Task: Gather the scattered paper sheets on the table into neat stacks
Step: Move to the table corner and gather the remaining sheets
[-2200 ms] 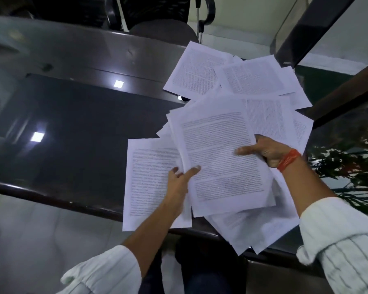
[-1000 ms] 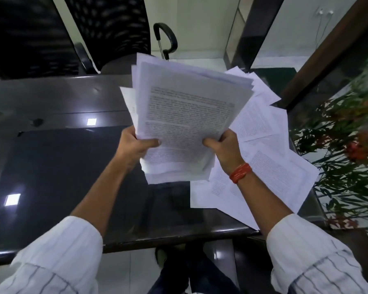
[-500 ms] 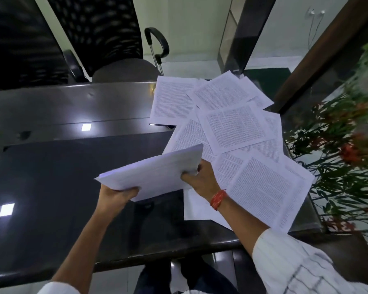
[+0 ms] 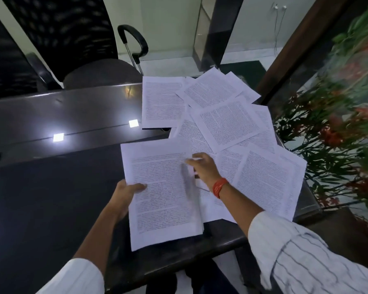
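A gathered stack of printed sheets (image 4: 162,194) lies nearly flat over the dark table's front edge. My left hand (image 4: 125,194) grips its left edge, thumb on top. My right hand (image 4: 202,168), with an orange thread on the wrist, hovers over the stack's right edge with fingers spread and blurred, holding nothing. Several loose printed sheets (image 4: 229,124) lie overlapping on the table beyond and to the right, one large sheet (image 4: 266,183) near the right edge.
The glossy dark table (image 4: 51,187) stretches left, with ceiling lights reflected in it. A black office chair (image 4: 98,75) stands behind the table. A plant with red flowers (image 4: 338,128) lies right of the table's end, behind a wooden frame.
The stack held upright in both hands was tipped down and lowered flat onto the table. My right hand has let go of it and moved to its right edge.
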`<state>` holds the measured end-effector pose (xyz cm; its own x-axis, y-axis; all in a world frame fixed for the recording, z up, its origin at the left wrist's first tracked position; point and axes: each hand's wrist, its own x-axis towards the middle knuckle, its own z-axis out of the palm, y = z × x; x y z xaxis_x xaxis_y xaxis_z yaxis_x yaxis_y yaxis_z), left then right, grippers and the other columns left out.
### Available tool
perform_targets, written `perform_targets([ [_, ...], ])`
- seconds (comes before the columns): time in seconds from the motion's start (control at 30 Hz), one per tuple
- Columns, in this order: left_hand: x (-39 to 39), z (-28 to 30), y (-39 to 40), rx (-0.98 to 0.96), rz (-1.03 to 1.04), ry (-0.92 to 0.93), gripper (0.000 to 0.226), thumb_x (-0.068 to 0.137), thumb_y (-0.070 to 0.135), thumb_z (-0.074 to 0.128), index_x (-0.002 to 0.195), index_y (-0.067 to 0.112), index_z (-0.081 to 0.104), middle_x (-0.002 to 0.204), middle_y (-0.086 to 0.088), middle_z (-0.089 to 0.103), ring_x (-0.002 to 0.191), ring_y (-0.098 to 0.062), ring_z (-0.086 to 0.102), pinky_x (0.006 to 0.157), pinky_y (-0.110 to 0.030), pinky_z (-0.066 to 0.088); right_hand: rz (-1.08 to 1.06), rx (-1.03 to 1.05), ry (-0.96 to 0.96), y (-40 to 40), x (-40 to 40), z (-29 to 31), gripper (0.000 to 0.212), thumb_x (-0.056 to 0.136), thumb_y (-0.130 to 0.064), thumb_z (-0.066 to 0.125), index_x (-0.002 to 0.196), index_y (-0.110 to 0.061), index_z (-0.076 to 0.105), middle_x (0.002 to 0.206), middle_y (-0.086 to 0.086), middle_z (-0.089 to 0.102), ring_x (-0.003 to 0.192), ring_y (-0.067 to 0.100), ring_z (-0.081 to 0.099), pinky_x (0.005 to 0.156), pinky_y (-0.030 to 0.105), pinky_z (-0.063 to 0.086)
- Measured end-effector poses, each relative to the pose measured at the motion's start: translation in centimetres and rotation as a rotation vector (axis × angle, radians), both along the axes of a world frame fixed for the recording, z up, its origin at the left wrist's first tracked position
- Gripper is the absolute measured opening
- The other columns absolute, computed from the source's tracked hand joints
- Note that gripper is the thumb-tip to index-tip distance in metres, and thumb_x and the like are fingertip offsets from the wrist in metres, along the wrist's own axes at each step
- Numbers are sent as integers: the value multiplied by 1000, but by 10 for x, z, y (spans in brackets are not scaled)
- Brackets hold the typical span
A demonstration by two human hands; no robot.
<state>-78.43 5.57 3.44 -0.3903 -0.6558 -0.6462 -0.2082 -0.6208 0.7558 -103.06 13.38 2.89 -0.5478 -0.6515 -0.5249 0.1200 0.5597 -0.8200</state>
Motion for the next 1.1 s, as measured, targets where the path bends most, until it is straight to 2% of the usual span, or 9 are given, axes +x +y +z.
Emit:
perform_targets([
  [0.13,-17,-2,-21,39,-12,7,21,89,-6,62,104,5,69,99,-13,76,89,-34,73,74,-43,58,21,141,511,-21,-54,-19,55,83,-34,74,126,-9,52,122,14,60,109,28,59,93,38,50],
  [0.27,-35,-9,-34,24,-28,20,23,90,-6,60,107,6,69,100,-10,77,90,-31,74,72,-42,58,386,430,963,-28,-104,-52,74,89,-41,63,143,1,33,136,28,47,126,40,47,105,45,42],
  [0.5,-45,-26,-32,61,-20,-44,22,91,-5,60,104,10,69,99,-9,76,91,-31,73,70,-41,58,699,639,1289,-21,-105,-57,32,68,-2,78,96,1,63,71,18,65,58,30,65,49,33,52],
  [0.63,-46,-27,-31,62,13,-41,24,92,-5,58,108,11,67,103,-8,76,95,-31,73,74,-42,58,511,410,1019,-46,-87,-20,29,88,-14,57,116,-4,55,96,19,67,86,35,66,71,35,50],
  [0.73,-49,-24,-29,61,24,-64,24,94,-4,55,108,12,66,107,-10,74,97,-32,72,72,-39,57,290,213,520,-70,-31,4,26,78,-17,70,99,-8,59,78,6,66,64,17,67,55,21,51],
  [0.83,-54,-20,-26,40,41,-121,22,96,0,52,102,15,67,111,-12,72,91,-26,70,71,-35,54,62,143,83,-95,18,-2,34,56,-23,71,82,-4,60,75,13,70,68,30,70,63,42,61],
  [0.9,-55,-16,-23,86,97,-119,22,103,21,48,104,16,69,111,-13,72,93,-25,69,76,-35,53,-38,117,-135,-106,35,-1,38,60,-16,64,91,4,53,82,25,70,67,38,70,62,56,59],
  [1.0,-51,-17,-23,173,140,104,61,102,62,26,125,24,68,120,-7,72,109,-27,69,95,-43,51,-129,112,-305,-115,50,16,59,80,1,52,135,8,32,84,27,69,52,31,66,58,47,60],
  [1.1,-50,-18,-19,138,114,71,42,101,46,48,125,17,66,111,-8,74,102,-29,70,90,-44,53,-192,75,-425,-120,53,22,60,90,1,50,145,-10,30,79,24,68,45,22,62,50,35,59],
])
